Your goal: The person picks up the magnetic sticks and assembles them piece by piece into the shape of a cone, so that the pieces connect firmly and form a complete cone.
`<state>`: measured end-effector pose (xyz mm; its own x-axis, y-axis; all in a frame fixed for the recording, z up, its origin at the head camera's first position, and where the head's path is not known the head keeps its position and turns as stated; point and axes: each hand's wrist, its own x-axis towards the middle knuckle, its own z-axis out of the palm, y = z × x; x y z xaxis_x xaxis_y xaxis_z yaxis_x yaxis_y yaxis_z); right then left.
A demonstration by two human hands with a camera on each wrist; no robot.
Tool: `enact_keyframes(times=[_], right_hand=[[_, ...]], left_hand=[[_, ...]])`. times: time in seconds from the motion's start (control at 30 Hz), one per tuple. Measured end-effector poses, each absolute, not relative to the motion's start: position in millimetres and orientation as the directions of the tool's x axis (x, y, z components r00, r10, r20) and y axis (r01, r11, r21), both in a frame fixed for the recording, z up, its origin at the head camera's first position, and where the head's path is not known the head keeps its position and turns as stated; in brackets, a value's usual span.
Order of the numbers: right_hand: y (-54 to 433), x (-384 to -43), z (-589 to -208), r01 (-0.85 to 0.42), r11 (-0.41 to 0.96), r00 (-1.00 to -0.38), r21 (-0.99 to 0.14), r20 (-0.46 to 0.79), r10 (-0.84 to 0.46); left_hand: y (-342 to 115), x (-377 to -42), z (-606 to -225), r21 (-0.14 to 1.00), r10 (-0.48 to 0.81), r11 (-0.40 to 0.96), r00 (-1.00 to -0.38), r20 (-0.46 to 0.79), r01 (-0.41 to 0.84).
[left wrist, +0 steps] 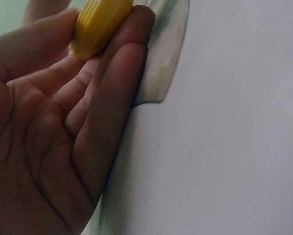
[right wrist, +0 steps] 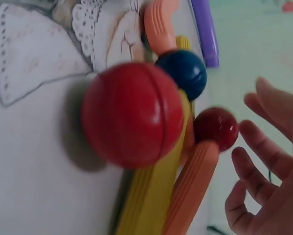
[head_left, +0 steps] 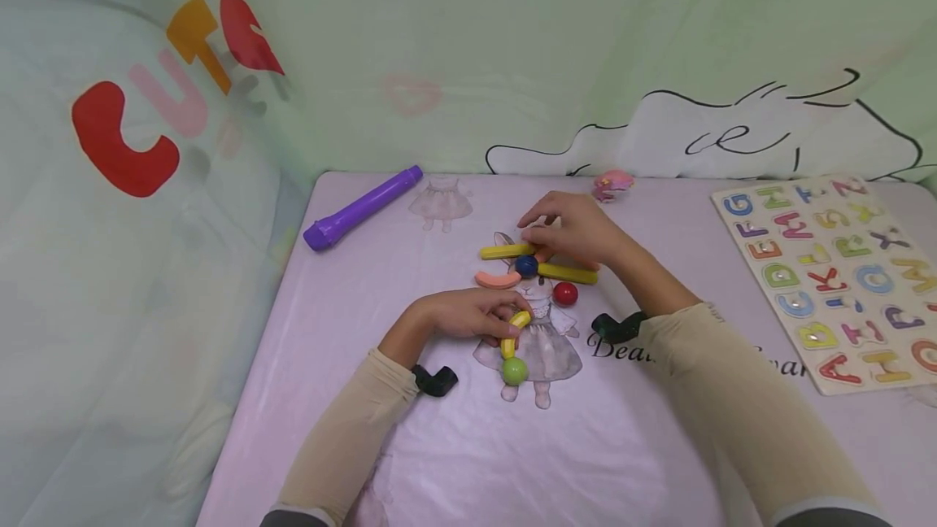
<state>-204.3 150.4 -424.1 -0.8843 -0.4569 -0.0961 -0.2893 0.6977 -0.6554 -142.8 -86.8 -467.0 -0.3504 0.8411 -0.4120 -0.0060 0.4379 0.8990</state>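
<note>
My left hand (head_left: 479,315) pinches a curved yellow toy rod (head_left: 510,337) between thumb and fingers. At that rod's near end is a green ball (head_left: 515,371). My right hand (head_left: 574,226) hovers over the far side of a cluster of toy rods and balls, its fingers loosely bent beside a dark red ball (right wrist: 216,129). That ball meets an orange rod (right wrist: 192,188); my hand hides it in the head view. Around a blue ball (head_left: 525,266) lie a yellow rod (head_left: 507,251), another yellow rod (head_left: 567,273) and a curved orange piece (head_left: 498,280). Another red ball (head_left: 565,293) sits just nearer me.
A purple microphone-shaped toy (head_left: 362,208) lies at the back left. Near the back edge stands a small pink toy (head_left: 612,184). An alphabet puzzle board (head_left: 842,283) covers the right side. The printed cloth (head_left: 586,446) is under everything, and curtains rise behind and at left.
</note>
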Motion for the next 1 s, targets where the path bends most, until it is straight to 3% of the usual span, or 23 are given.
enact_keyframes(times=[0.2,0.47,1.0], right_hand=[[134.2,-199.7,-421.2,-0.463,0.711,-0.795,-0.529,-0.107,-0.597],[126.0,-194.1,-427.5,-0.479,0.768,-0.775,-0.425,-0.206,-0.598],[122.3,-191.0,-440.1,-0.504,0.743,-0.745,-0.44,-0.214,-0.632]], left_hand=[[-88.9,-144.1,-468.0,0.899,0.871,0.433,-0.287,-0.4,0.06],[-91.5,-145.0,-464.6,0.906,0.891,0.422,-0.192,-0.412,0.013],[-92.3,-144.9,-463.5,0.913,0.898,0.407,-0.199,-0.393,0.03]])
